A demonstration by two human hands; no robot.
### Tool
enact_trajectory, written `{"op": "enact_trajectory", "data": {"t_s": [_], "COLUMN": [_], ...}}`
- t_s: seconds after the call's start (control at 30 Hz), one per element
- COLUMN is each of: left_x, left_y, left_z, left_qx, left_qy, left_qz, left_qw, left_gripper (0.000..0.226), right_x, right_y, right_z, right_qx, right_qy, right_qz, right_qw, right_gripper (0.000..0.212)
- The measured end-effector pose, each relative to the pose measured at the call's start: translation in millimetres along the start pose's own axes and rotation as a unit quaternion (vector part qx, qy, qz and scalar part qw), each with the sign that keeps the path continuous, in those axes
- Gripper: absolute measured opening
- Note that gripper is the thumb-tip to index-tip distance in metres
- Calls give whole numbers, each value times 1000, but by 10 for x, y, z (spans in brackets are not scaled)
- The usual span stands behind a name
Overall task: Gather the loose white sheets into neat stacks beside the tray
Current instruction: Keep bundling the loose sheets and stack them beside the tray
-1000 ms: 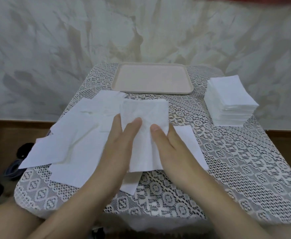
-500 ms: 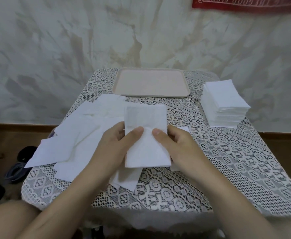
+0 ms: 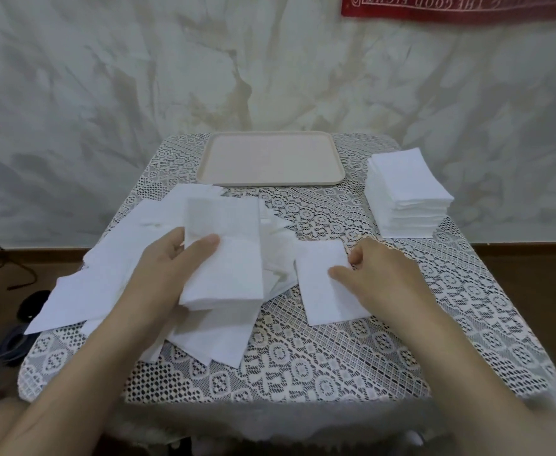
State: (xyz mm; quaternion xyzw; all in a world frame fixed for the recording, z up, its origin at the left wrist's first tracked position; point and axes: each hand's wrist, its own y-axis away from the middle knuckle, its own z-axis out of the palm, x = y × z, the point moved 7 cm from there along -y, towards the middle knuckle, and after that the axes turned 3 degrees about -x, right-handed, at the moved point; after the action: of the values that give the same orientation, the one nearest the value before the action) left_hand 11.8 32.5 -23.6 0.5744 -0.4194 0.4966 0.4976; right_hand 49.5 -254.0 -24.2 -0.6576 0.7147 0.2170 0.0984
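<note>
My left hand (image 3: 171,268) grips a small bundle of folded white sheets (image 3: 227,258), thumb on top, lifted slightly over a loose pile of white sheets (image 3: 105,278) spread across the table's left half. My right hand (image 3: 382,274) pinches the right edge of a single folded sheet (image 3: 322,291) lying flat on the lace cloth, thumb on top of it. A neat tall stack of white sheets (image 3: 405,192) stands at the right, beside the beige tray (image 3: 270,159) at the table's far middle. The tray holds nothing.
A small table covered with a lace cloth (image 3: 335,357) stands against a marbled wall. A red banner (image 3: 461,4) hangs at the top right. Dark cables and objects (image 3: 16,324) lie on the floor to the left.
My right hand let go of the bundle and moved right onto a single sheet on the cloth. My left hand keeps the bundle, shifted a little left.
</note>
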Motion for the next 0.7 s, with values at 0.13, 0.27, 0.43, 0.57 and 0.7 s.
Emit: {"op": "enact_trajectory", "data": {"t_s": [0.13, 0.27, 0.43, 0.57, 0.7], "left_x": [13, 3, 19, 39, 15], "left_y": [-12, -6, 6, -36, -51], "left_z": [-2, 11, -7, -102, -126], "left_qx": [1, 1, 2, 22, 24], "left_qy": [12, 19, 17, 7, 15], "left_qz": [1, -3, 3, 11, 5], "left_qw": [1000, 1000, 1000, 1000, 1000], "left_gripper": [25, 26, 24, 20, 23], "right_x": [38, 10, 26, -21, -176], "right_y": [-28, -26, -66, -93, -113], "right_z": [4, 30, -63, -179, -80], "right_qx": [-7, -17, 29, 31, -21], "right_qy": [-28, -54, -232, -432, -500], "right_qz": [8, -22, -72, -90, -92], "right_qw": [1000, 998, 970, 897, 861], "right_gripper": [26, 16, 16, 14, 8]}}
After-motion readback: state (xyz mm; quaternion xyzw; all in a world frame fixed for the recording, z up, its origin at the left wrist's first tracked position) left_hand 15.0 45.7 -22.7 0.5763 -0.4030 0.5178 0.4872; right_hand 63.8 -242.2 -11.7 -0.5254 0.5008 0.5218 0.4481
